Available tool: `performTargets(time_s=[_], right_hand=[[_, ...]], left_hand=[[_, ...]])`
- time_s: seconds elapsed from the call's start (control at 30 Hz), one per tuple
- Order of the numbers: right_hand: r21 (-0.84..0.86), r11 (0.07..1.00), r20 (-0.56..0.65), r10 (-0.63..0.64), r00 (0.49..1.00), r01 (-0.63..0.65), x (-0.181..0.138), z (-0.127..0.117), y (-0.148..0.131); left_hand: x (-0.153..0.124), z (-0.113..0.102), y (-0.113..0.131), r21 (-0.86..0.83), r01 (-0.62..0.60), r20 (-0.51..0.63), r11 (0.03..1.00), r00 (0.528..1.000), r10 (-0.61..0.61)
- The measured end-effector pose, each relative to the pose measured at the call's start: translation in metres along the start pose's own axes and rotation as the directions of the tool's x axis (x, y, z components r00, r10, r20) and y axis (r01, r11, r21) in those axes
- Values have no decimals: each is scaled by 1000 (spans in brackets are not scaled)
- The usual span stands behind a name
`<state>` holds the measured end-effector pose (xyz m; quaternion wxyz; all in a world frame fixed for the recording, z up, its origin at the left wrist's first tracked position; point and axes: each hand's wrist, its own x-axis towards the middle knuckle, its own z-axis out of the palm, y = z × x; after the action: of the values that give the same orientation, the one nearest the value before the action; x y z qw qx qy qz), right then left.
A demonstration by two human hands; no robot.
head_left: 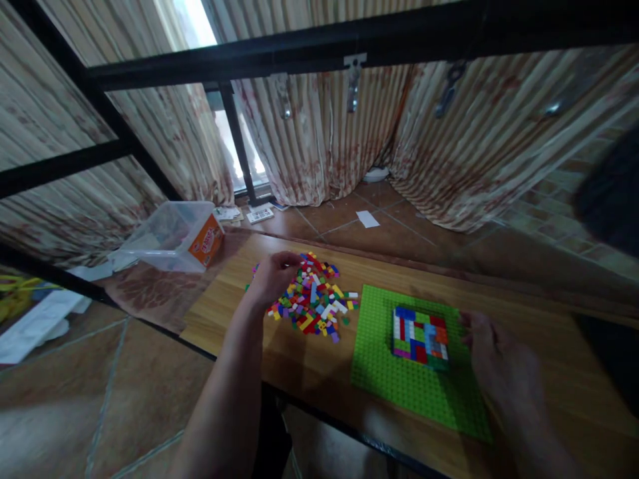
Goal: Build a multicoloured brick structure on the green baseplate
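My left hand (pixel 274 278) reaches over a loose pile of small coloured building bricks (pixel 315 303), its fingers bent together at the pile's far left side. Whatever may be between those fingertips is hidden. On the right lies a green studded baseplate (pixel 377 362), flat on the table. A compact rectangular block of multicoloured bricks (pixel 419 339) sits on it, in blue, red, white, orange and other colours. Beside the baseplate's right edge is my right hand (pixel 492 342), fingers curled with the tips at the edge. Anything held there cannot be made out.
The narrow wooden table (pixel 309 366) has a dark front edge. A clear plastic box (pixel 170 236) with an orange label stands beyond its left end. A black metal bar (pixel 299 50) with hanging clips crosses above, before striped curtains (pixel 319 140). A dark flat object (pixel 606 352) lies at right.
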<state>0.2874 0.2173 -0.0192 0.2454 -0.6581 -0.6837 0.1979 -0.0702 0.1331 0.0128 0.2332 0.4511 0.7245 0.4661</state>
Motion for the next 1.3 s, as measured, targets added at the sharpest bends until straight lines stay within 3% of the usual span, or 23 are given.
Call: performTargets(time_s=[0.13, 0.33, 0.47, 0.63, 0.7, 1.03, 1.3], right_hand=[[-34, 999, 20, 24, 1000, -24, 3, 0, -3], [-80, 997, 17, -1, 1000, 2, 5, 4, -3], [-96, 995, 8, -11, 1000, 12, 5, 7, -2], [-90, 995, 0, -36, 999, 35, 4, 12, -6], [-90, 995, -10, -49, 999, 48, 3, 13, -8], [-80, 983, -61, -168, 984, 163, 2, 16, -9], [-3, 985, -147, -171, 974, 173, 5, 15, -6]], left_hand=[[-3, -15, -7, 254, -73, 115, 964, 992, 45], [-10, -8, -4, 503, -146, 208, 852, 977, 44], [-13, -2, -2, 510, -247, 288, 824, 952, 107], [-23, 15, 4, 429, -444, 496, 787, 844, 205], [-26, 19, 6, 439, -476, 533, 762, 821, 205], [-28, 27, 9, 504, -503, 530, 702, 822, 208], [-23, 26, 3, 458, -474, 470, 752, 847, 248]])
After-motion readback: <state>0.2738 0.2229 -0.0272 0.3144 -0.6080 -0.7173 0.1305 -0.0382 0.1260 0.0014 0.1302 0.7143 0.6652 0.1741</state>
